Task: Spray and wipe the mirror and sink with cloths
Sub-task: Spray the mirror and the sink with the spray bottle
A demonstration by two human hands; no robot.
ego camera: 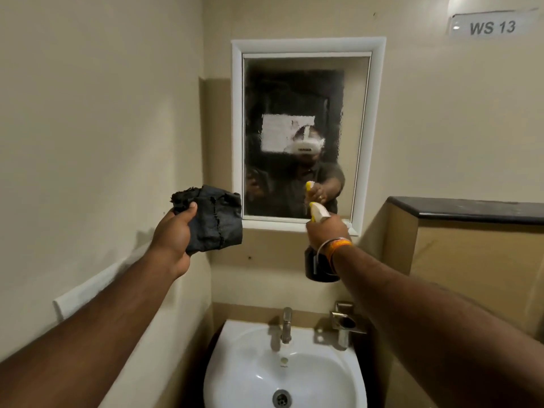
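Mirror (306, 136), a rectangular glass in a white frame, hangs on the beige wall, and it is the landmark here. Nearest to the camera, directly below the mirror, is the white ceramic sink (235, 375) with a metal tap (286, 325) at its back edge and a steel holder (347, 325) just right of the tap.

Further up, at the lower left corner of the mirror, the left hand (173, 240) grips a dark, frayed cloth (213, 219), bunched, with the thumb on top and the fingers curled behind it. The cloth overlaps the frame's corner in the view; whether it touches, I cannot tell. At the lower right corner of the mirror, the right hand (326, 231) is closed around the neck of a spray bottle (319, 266) with a dark body and a white and yellow head, the nozzle pointing at the glass. An orange band and a metal bangle (334, 247) sit on that wrist.

The glass looks covered in fine droplets, so I judge the spraying is under way and the wiping not yet begun.

The cloth is soft and light; it is better held folded flat under the palm. The wet glass will be slippery and it is fragile, so press evenly. The bottle seems light and stiff.

Furthest, high to the right of the mirror, is a sign "WS 13" (491, 26).
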